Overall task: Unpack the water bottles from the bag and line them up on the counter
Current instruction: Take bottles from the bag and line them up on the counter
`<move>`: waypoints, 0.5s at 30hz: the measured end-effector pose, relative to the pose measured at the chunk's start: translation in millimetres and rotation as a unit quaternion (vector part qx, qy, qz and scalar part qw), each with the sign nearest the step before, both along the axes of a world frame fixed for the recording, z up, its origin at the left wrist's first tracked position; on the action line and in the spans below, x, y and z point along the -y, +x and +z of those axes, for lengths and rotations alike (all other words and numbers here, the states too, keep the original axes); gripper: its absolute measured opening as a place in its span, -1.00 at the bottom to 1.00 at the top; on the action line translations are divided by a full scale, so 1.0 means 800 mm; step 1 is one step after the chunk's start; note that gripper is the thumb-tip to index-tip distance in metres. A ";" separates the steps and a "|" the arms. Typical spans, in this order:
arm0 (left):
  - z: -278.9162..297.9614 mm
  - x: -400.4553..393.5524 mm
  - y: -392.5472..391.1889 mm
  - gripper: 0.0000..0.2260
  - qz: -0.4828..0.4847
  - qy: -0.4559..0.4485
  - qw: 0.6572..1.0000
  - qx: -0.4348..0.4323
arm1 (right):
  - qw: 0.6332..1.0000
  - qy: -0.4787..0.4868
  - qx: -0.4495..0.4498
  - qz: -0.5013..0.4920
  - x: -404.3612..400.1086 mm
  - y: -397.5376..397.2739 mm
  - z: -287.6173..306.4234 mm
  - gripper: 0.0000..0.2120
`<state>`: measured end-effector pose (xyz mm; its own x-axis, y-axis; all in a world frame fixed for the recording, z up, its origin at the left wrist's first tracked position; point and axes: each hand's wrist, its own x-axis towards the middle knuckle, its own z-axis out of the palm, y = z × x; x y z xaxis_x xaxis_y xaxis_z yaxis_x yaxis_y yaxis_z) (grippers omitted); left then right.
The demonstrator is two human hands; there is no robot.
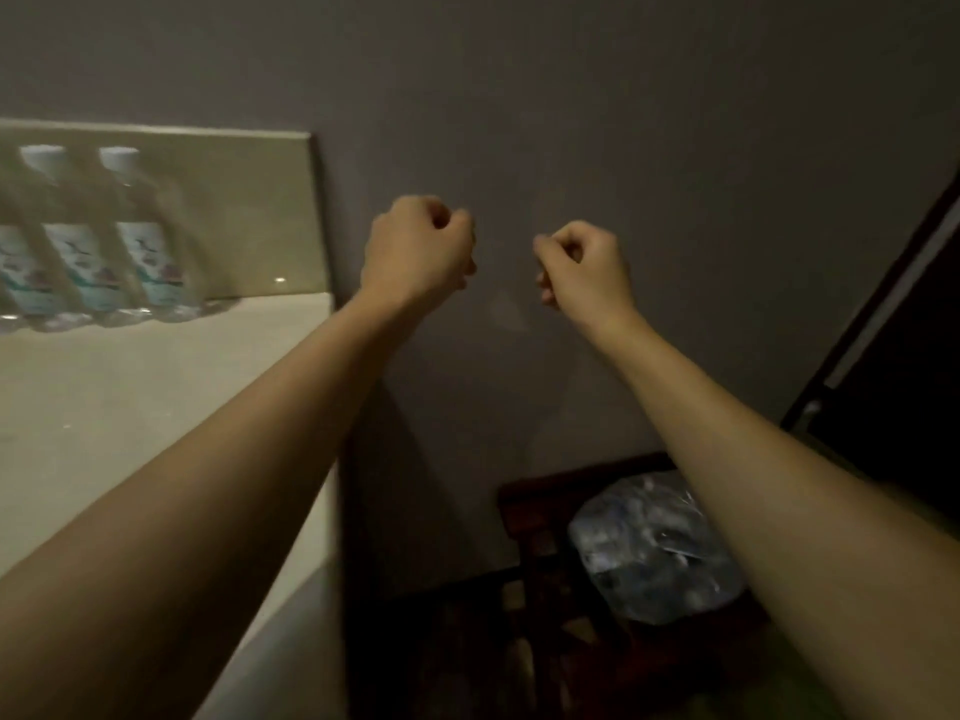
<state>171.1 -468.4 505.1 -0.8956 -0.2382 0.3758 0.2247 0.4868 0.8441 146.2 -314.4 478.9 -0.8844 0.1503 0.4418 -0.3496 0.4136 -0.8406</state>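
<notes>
We hold our left hand (418,249) and right hand (584,265) up as empty clenched fists — the water bottles (93,236) lined up on the counter (130,387) beyond our left, the bag (652,548) below our right.

Two bare arms, no sleeves. The left hand (418,246) and right hand (584,262) wear nothing.
</notes>
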 end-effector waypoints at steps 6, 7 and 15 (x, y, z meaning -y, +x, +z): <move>-0.051 -0.180 -0.005 -0.75 -0.056 -0.001 0.995 0.080 | 0.996 0.016 0.086 -0.035 -0.191 0.010 -0.056 -0.74; -0.065 -0.207 -0.008 -0.75 -0.064 -0.002 0.993 0.094 | 0.994 0.020 0.102 -0.035 -0.214 0.011 -0.069 -0.75; -0.173 -0.353 -0.068 -0.72 -0.119 -0.009 0.976 0.183 | 0.976 0.020 0.207 -0.061 -0.348 -0.017 -0.161 -0.82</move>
